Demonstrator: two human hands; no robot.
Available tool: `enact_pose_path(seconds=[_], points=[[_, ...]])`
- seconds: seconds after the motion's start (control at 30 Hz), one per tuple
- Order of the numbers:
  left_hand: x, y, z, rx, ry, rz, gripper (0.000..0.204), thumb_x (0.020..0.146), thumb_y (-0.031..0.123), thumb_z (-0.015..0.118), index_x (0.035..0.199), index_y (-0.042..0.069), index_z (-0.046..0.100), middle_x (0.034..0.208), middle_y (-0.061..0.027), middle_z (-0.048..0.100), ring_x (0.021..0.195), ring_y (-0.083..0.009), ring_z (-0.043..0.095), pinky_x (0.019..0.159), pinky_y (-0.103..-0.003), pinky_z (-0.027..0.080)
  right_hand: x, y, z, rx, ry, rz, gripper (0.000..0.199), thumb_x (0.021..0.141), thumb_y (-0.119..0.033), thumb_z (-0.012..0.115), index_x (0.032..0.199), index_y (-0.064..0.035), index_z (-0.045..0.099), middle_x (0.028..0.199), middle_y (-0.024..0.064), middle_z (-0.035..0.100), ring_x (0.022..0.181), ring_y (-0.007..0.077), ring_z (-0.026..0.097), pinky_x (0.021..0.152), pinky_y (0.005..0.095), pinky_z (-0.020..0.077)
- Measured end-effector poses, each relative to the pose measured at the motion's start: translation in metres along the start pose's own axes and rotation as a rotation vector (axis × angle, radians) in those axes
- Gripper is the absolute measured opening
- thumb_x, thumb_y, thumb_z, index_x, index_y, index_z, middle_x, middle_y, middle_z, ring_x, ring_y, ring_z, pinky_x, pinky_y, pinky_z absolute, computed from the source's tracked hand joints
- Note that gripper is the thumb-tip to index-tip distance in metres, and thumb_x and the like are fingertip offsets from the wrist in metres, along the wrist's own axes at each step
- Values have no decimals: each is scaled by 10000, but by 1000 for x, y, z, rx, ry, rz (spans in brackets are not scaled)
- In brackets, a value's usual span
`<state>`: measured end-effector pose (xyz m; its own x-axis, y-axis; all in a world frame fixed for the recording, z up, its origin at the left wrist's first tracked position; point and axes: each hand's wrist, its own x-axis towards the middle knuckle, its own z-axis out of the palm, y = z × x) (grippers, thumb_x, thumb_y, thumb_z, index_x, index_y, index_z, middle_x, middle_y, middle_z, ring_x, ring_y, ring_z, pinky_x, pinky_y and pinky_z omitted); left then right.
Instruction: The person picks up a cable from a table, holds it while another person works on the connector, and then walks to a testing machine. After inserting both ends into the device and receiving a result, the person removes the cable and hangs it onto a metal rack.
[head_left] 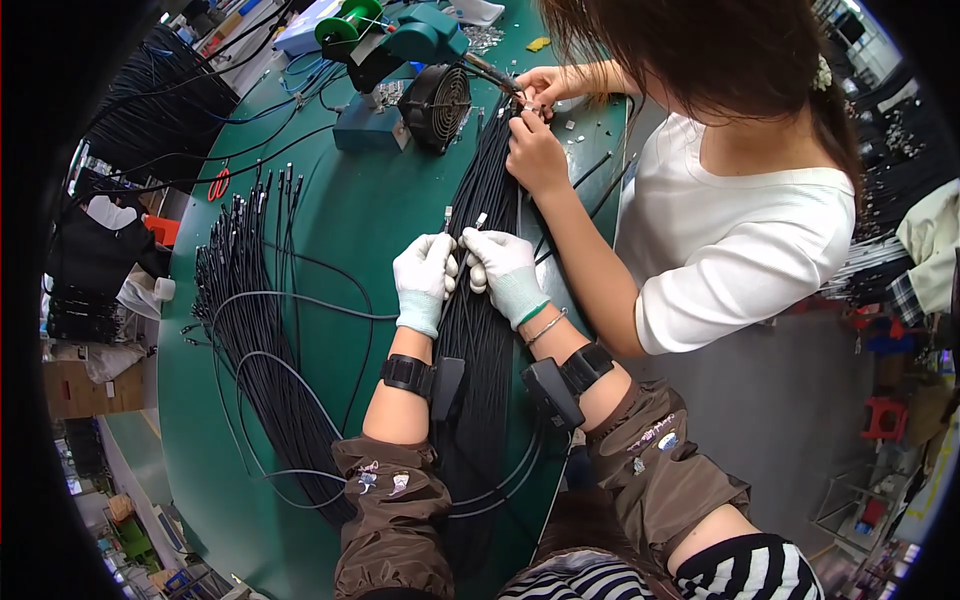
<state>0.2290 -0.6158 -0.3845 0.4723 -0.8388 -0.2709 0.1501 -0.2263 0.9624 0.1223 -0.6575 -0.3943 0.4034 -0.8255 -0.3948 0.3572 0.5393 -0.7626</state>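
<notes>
My left hand [424, 275], in a white glove with a pale green cuff, pinches a black cable just below its small metal connector [447, 214]. Close beside it, my similarly gloved right hand [502, 270] has its thumb and fingers closed on another cable end, whose light-coloured connector [481, 219] sticks up above the fingertips. Both hands are over a long bundle of black cables [478, 370] that runs up the green table. Farther along, a co-worker's hands [535, 130] work on small metal parts at the bundle's far end.
A second bundle of black cables [255, 330] lies to the left, with grey cables looping from it. At the back of the green table [330, 215] stand a small black fan [437, 107], a blue box [368, 128] and a green wire spool [347, 28]. Red-handled scissors [219, 184] lie left.
</notes>
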Motion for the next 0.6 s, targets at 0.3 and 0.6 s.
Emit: enact_pose_path(seconds=[0.3, 0.6], points=[[1, -3, -1, -24, 4, 2, 167, 862, 181, 532, 775, 42, 562, 530, 20, 500, 357, -25, 386, 316, -168, 279, 2, 5, -1, -24, -1, -22, 223, 837, -229, 591, 752, -23, 576, 571, -2, 495, 382, 61, 410, 344, 203, 325], [10, -17, -2, -139, -46, 18, 165, 858, 166, 546, 708, 101, 565, 498, 57, 439, 349, -25, 335, 317, -191, 225, 13, 6, -6, -988, -31, -332, 398, 861, -293, 378, 617, -47, 573, 556, 91, 583, 491, 207, 597, 431, 323, 451]])
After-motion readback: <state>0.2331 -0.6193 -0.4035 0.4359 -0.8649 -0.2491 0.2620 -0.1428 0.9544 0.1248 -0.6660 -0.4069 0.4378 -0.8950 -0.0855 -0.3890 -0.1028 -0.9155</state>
